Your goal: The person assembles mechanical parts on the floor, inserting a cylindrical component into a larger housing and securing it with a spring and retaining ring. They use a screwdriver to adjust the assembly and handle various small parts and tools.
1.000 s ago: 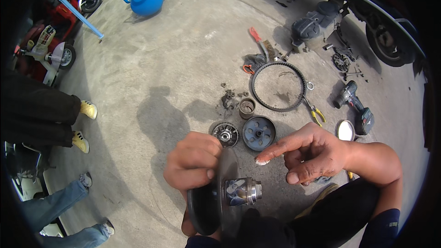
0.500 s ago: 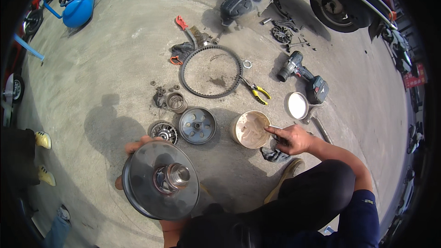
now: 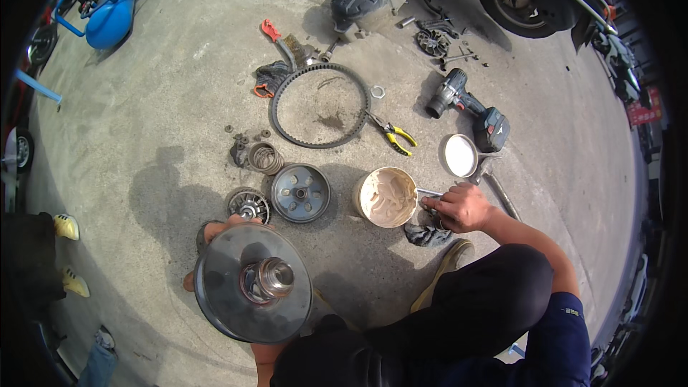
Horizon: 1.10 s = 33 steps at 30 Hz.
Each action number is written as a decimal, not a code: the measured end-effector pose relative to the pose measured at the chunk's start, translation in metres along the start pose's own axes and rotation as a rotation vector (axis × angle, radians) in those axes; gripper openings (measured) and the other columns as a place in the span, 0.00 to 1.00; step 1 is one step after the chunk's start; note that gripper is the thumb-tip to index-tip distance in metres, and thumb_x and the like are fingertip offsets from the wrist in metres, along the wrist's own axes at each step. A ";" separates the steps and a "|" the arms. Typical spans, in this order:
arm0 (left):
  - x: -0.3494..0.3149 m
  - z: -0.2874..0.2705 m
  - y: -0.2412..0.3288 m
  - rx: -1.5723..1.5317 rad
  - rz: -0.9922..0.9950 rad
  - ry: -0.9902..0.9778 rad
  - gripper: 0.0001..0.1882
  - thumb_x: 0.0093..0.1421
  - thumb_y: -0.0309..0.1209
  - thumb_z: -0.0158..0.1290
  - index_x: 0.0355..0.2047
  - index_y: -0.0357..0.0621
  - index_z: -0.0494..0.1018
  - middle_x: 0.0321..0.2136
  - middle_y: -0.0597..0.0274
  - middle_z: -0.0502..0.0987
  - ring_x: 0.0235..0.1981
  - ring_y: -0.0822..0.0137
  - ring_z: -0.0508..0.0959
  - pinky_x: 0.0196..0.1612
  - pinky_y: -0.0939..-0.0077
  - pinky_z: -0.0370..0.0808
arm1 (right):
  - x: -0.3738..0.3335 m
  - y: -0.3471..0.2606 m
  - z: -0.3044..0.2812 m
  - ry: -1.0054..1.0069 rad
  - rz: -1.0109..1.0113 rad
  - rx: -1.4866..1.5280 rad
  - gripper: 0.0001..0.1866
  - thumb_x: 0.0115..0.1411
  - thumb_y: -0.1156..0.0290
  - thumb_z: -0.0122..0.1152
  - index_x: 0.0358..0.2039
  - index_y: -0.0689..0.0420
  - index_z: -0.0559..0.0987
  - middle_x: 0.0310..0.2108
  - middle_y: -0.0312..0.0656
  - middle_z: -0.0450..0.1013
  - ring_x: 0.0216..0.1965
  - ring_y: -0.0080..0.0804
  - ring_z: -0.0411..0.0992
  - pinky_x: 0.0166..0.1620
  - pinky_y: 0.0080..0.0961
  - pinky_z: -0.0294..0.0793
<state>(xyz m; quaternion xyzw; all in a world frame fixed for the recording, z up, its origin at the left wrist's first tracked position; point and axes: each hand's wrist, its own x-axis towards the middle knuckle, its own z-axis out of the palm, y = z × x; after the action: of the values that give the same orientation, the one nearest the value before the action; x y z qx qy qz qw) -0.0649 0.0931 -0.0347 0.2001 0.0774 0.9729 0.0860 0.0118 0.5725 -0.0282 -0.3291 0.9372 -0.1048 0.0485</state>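
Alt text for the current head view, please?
A left hand holds a dark disc with a shiny hub; the right hand is beside an open tub of pale paste. Beyond, a belt, pliers and a power tool lie on concrete.

One held pulley [image 3: 229, 308], one tub [image 3: 358, 206], one belt [image 3: 321, 146], one spring [image 3: 266, 160]

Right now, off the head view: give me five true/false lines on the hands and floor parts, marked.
1. The left hand holds the dark disc. True.
2. The right hand is deep inside the tub. False: the right hand is outside the tub, to its right.
3. The yellow-handled pliers lie right of the belt's middle. True.
4. The cordless power tool lies inside the belt loop. False: the cordless power tool lies outside, to the right.
5. The coil spring is left of the tub. True.
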 end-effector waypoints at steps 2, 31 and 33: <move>0.001 0.006 0.001 0.002 -0.002 0.015 0.44 0.65 0.59 0.64 0.70 0.40 0.68 0.70 0.35 0.68 0.73 0.38 0.66 0.77 0.36 0.62 | -0.003 -0.003 -0.005 -0.004 0.033 -0.037 0.42 0.51 0.71 0.71 0.70 0.48 0.75 0.23 0.33 0.75 0.25 0.36 0.78 0.28 0.38 0.76; -0.008 0.028 0.011 0.101 -0.020 0.153 0.35 0.73 0.53 0.53 0.72 0.46 0.67 0.69 0.40 0.69 0.71 0.40 0.69 0.75 0.39 0.62 | -0.060 -0.044 0.046 0.200 0.487 -0.118 0.23 0.61 0.66 0.71 0.58 0.50 0.83 0.33 0.39 0.74 0.33 0.43 0.78 0.35 0.41 0.79; -0.011 0.030 0.009 0.146 0.004 0.196 0.32 0.75 0.50 0.51 0.72 0.47 0.67 0.68 0.40 0.70 0.70 0.40 0.71 0.74 0.40 0.65 | -0.073 -0.029 0.054 0.214 0.821 0.027 0.24 0.61 0.66 0.71 0.59 0.49 0.82 0.39 0.42 0.79 0.40 0.45 0.81 0.39 0.45 0.82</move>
<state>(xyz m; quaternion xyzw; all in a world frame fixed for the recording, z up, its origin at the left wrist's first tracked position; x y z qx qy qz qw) -0.0441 0.0861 -0.0095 0.1101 0.1554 0.9798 0.0616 0.0948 0.5869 -0.0719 0.0847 0.9888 -0.1226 -0.0071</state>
